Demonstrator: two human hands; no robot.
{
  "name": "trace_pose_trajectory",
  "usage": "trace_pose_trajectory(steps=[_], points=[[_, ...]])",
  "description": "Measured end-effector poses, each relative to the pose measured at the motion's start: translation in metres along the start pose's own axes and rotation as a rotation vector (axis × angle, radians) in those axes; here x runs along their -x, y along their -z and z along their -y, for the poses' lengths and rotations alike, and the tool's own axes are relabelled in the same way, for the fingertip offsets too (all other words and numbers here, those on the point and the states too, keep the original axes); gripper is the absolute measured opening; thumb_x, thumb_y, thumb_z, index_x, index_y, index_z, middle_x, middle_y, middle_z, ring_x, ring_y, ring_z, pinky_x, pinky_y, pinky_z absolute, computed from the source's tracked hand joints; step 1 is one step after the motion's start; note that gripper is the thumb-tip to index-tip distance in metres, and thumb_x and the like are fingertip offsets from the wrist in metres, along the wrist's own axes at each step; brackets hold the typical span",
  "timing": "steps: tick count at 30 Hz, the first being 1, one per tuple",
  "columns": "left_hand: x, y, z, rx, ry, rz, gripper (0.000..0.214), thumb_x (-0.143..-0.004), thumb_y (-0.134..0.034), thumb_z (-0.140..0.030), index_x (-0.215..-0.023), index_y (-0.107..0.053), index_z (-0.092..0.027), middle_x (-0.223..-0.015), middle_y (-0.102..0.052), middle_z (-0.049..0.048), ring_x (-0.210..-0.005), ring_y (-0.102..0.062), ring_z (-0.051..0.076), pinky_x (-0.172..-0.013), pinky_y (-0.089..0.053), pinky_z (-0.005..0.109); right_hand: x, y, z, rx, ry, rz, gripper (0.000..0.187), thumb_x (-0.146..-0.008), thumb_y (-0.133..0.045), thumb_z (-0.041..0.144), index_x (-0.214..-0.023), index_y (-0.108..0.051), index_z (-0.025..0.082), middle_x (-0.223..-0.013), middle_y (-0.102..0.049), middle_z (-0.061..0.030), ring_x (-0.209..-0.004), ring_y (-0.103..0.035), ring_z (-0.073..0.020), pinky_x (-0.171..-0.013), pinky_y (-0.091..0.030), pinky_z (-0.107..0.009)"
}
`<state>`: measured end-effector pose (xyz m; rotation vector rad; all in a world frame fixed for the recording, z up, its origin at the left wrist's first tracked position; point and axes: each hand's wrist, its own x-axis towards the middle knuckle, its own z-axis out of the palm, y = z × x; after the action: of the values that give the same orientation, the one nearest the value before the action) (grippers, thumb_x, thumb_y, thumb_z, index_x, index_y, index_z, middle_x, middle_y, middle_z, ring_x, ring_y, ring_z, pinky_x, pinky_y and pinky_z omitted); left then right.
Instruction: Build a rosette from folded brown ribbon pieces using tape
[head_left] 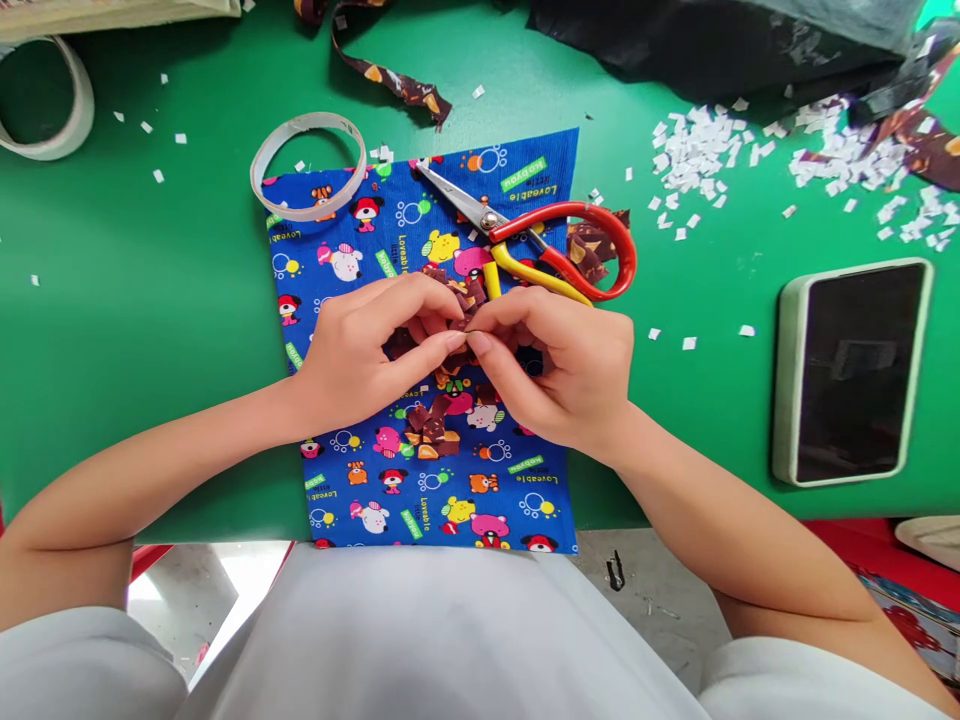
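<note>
Pinching small brown printed fabric scrap point(463, 316) between fingertips of left hand point(367, 352) and right hand point(564, 368), with heap of cut brown fabric pieces point(432, 428) already just below.

You've got a single view here, from the camera on your head, tilted nearly straight down over the green table point(112, 300). It sits close: your left hand point(360, 350) and right hand point(570, 370) land dead centre above the blue printed cloth point(420, 480). Your forearms come in from the bottom edge, and the table's far side is up top.
</note>
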<state>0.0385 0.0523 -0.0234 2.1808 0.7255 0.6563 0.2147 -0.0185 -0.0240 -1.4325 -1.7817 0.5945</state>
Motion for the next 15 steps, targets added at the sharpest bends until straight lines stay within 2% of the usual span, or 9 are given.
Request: trace_pose_trajectory(steps=[4,10,15], points=[[-0.0014,0.0012,0.0019,-0.04,-0.079,0.054,0.014,-0.091,-0.054,-0.024,-0.083,-0.065,-0.018,-0.072,-0.066,0.0001,-0.067,-0.061,0.01,-0.064,-0.05,0.023,0.0021,-0.0012,0.0,0.034,0.021,-0.022,0.011,-0.089,-0.052,0.019,-0.082,-0.058,0.025,-0.07,-0.067,-0.0004,-0.055,-0.058,-0.0121,-0.052,-0.05,-0.027],[-0.0011,0.0002,0.0031,0.01,-0.126,0.029,0.011,-0.087,-0.056,-0.016,-0.08,-0.064,-0.016,-0.071,-0.065,-0.0001,-0.066,-0.059,0.009,-0.064,-0.048,0.021,0.0036,-0.0066,0.0017,0.148,0.157,-0.082,0.012,-0.087,-0.053,0.013,-0.084,-0.056,0.024,-0.069,-0.065,0.0,-0.053,-0.056,-0.0104,-0.049,-0.043,-0.026],[-0.0014,-0.0008,0.0026,0.014,-0.126,0.077,0.014,-0.086,-0.053,-0.015,-0.077,-0.063,-0.018,-0.071,-0.066,0.0002,-0.067,-0.058,0.01,-0.068,-0.049,0.024,0.0057,-0.0091,0.0022,0.443,0.278,-0.072,0.018,-0.088,-0.047,0.013,-0.074,-0.051,0.023,-0.059,-0.056,0.0001,-0.049,-0.049,-0.0112,-0.044,-0.035,-0.028]])
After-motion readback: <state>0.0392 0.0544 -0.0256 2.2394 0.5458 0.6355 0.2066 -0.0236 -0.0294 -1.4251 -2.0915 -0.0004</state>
